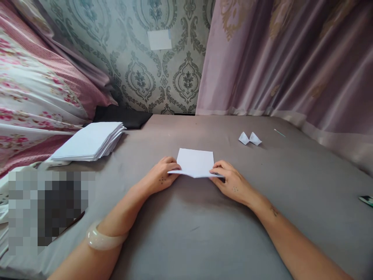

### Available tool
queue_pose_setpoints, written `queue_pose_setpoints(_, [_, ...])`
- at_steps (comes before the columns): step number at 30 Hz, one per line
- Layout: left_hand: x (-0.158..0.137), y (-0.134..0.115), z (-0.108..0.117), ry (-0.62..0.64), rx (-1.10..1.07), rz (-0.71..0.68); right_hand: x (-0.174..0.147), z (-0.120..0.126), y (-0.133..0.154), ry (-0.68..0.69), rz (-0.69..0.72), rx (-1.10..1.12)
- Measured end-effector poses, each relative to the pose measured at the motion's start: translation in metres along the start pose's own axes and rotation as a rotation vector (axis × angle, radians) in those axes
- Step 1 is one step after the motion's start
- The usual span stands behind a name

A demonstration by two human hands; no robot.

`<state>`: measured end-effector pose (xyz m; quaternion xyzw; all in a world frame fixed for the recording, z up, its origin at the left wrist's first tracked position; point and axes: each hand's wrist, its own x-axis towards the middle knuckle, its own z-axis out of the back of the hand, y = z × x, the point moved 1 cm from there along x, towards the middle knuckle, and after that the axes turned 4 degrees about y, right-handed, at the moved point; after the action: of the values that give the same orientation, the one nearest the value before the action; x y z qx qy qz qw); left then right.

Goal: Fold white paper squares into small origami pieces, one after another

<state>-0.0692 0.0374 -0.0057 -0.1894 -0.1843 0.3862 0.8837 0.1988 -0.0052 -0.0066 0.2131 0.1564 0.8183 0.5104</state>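
Note:
A folded sheet of white paper (195, 161) is held between my two hands, a little above the grey cloth surface. Its near edge is lifted towards me and shows a shallow crease at the middle. My left hand (166, 173) grips the left end of that edge, fingers bent over the paper. At the right end, my right hand (229, 178) pinches the same edge between thumb and fingers. Some fingertips are hidden by the paper.
To the left lies a thick stack of white paper (90, 140), with a black flat item (122, 116) behind it. A small folded paper shape (250, 138) sits at the back right, near a thin pale stick (279, 133). Curtains (279, 58) hang along the right.

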Motion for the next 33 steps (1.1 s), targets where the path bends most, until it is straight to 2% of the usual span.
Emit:
queue_pose_setpoints(6, [0.010,0.008,-0.010,-0.128,-0.131,0.298,0.007,-0.007,-0.001,-0.127,-0.265,0.068])
queue_pose_setpoints(12, [0.018,0.010,-0.013,-0.174,-0.155,0.454,0.015,-0.010,-0.002,-0.175,-0.348,0.034])
queue_pose_setpoints(23, [0.022,0.004,-0.012,-0.183,-0.044,0.499,0.020,-0.016,-0.005,-0.171,-0.415,-0.029])
queue_pose_setpoints(33, [0.022,0.008,-0.013,-0.185,-0.048,0.441,0.021,-0.014,-0.008,-0.150,-0.382,-0.007])
